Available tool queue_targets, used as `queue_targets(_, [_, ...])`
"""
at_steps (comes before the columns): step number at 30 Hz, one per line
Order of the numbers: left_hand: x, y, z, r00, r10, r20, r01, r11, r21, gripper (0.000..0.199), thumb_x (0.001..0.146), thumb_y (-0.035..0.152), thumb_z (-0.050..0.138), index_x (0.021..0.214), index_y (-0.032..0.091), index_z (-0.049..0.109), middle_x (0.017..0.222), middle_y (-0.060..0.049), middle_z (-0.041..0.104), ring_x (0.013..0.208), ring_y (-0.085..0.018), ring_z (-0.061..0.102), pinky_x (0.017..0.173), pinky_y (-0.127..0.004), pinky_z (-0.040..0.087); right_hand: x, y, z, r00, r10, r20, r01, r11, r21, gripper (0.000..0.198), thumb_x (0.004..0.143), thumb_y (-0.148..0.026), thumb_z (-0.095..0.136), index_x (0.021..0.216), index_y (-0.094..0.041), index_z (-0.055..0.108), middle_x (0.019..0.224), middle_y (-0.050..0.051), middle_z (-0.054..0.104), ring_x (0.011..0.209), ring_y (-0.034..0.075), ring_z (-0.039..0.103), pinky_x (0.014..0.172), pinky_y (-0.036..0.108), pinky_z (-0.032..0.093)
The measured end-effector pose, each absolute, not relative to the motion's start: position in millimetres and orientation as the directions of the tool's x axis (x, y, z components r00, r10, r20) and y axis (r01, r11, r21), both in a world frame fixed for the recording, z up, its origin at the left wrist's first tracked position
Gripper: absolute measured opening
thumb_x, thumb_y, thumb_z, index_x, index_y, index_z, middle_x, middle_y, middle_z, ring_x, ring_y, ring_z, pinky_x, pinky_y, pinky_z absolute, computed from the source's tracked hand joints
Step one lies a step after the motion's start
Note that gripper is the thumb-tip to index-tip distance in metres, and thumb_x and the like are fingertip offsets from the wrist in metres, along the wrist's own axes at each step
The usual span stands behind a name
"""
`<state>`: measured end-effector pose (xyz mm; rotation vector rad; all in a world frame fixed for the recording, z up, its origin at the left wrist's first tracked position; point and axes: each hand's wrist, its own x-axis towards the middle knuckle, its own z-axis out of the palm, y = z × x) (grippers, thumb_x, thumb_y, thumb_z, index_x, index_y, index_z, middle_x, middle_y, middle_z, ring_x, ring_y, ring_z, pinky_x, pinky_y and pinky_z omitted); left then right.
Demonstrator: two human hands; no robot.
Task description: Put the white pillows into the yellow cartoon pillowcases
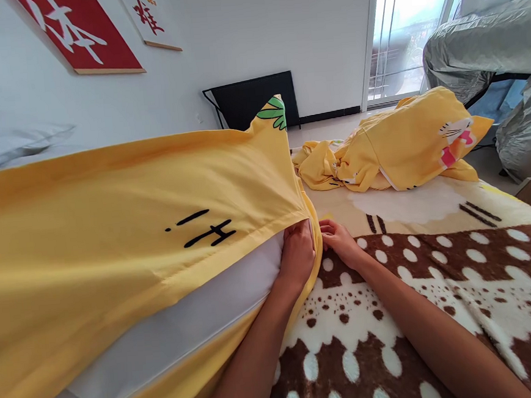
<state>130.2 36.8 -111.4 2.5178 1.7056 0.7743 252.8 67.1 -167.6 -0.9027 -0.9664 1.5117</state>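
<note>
Nearest us, the patterned blanket (357, 314) spreads beneath our right forearm, and beside it the yellow cover (111, 223) lies over the left side of the view. Along its near edge the cover gapes, and the white insert (201, 317) shows inside. Our left hand (299, 251) reaches into the end of that opening, curled, with its fingertips hidden, so we cannot tell whether it grasps fabric. Our right hand (339, 242) sits just outside, fingers bent at the cover's border; we cannot tell whether they pinch it.

We judge the step in hand to be working at this corner of the opening, one hand inside and one outside. The next move calls for a sure hold on the border, keeping cover and insert lined up.

Farther off, a yellow bundle (408, 145) lies crumpled, and beyond it a black panel (258, 101) leans near the wall.
</note>
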Motion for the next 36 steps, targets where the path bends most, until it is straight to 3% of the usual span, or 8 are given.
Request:
queue_targets(5, [130,37,-112,0.283,0.862,0.421,0.848,-0.43,0.31,0.035,0.071,-0.001,0.042,0.102,0.014,0.051,0.101,-0.015,0.063,0.107,-0.028,0.056,0.095,-0.041,0.043,250,68,-166,-0.15,0.986,-0.068,-0.464,-0.131,-0.876,0.043,0.05,-0.02,0.074,0.091,-0.016,0.058,0.065,-0.005,0.059,0.053,0.005,0.046,0.048,0.018,0.032])
queue_targets(12, [131,37,-115,0.245,0.861,0.445,0.819,-0.43,0.38,0.039,0.074,0.0,0.041,0.112,0.007,0.05,0.115,-0.02,0.056,0.115,-0.03,0.05,0.103,-0.042,0.038,244,68,-168,-0.191,0.972,-0.135,-0.483,-0.212,-0.85,0.031,0.046,-0.027,0.077,0.065,-0.014,0.056,0.055,-0.005,0.05,0.046,0.003,0.037,0.045,0.019,0.027])
queue_targets(16, [131,36,-115,0.219,0.867,0.449,0.788,-0.428,0.443,0.033,0.077,0.002,0.041,0.108,0.011,0.051,0.109,-0.017,0.058,0.11,-0.028,0.052,0.1,-0.041,0.04,247,66,-166,-0.204,0.974,-0.096,-0.436,-0.178,-0.882,0.026,0.05,-0.028,0.076,0.064,-0.013,0.061,0.054,-0.006,0.049,0.046,0.002,0.033,0.045,0.019,0.025])
queue_targets(23, [130,36,-119,0.139,0.897,0.419,0.698,-0.389,0.601,0.022,0.078,0.009,0.045,0.096,0.014,0.055,0.096,-0.016,0.061,0.099,-0.029,0.056,0.093,-0.044,0.042,252,65,-158,-0.109,0.994,-0.016,-0.318,-0.05,-0.947,0.015,0.053,-0.026,0.071,0.058,-0.014,0.063,0.051,-0.005,0.054,0.046,0.006,0.041,0.047,0.02,0.03])
queue_targets(26, [130,38,-112,0.153,0.913,0.378,0.595,-0.391,0.702,0.018,0.076,0.014,0.049,0.091,0.016,0.058,0.091,-0.012,0.064,0.095,-0.027,0.058,0.092,-0.04,0.044,252,66,-158,-0.077,0.997,-0.025,-0.313,-0.048,-0.948,0.015,0.054,-0.029,0.069,0.057,-0.015,0.063,0.049,-0.005,0.054,0.044,0.006,0.042,0.045,0.021,0.03])
queue_targets(30, [123,37,-79,0.199,0.934,0.298,0.385,-0.354,0.852,0.032,0.079,0.025,0.042,0.105,0.015,0.058,0.088,-0.008,0.068,0.081,-0.021,0.064,0.076,-0.032,0.051,255,72,-163,-0.009,0.997,-0.073,-0.347,-0.071,-0.935,0.022,0.054,-0.035,0.069,0.053,-0.016,0.059,0.045,-0.004,0.051,0.042,0.006,0.041,0.043,0.02,0.027])
queue_targets(33, [110,29,-47,0.195,0.957,0.214,0.21,-0.254,0.944,0.044,0.084,0.042,0.037,0.11,0.013,0.058,0.085,-0.009,0.069,0.077,-0.022,0.064,0.07,-0.032,0.052,257,77,-165,0.019,0.995,-0.097,-0.378,-0.083,-0.922,0.024,0.051,-0.036,0.07,0.054,-0.016,0.058,0.043,-0.004,0.049,0.041,0.006,0.042,0.041,0.02,0.027])
queue_targets(36, [95,22,-22,0.15,0.984,0.101,0.234,-0.134,0.963,0.045,0.073,0.054,0.059,0.093,0.014,0.065,0.072,-0.005,0.067,0.066,-0.019,0.061,0.063,-0.029,0.051,255,78,-164,0.014,0.995,-0.098,-0.407,-0.084,-0.91,0.027,0.049,-0.038,0.07,0.058,-0.015,0.06,0.045,-0.004,0.052,0.04,0.007,0.042,0.042,0.021,0.032])
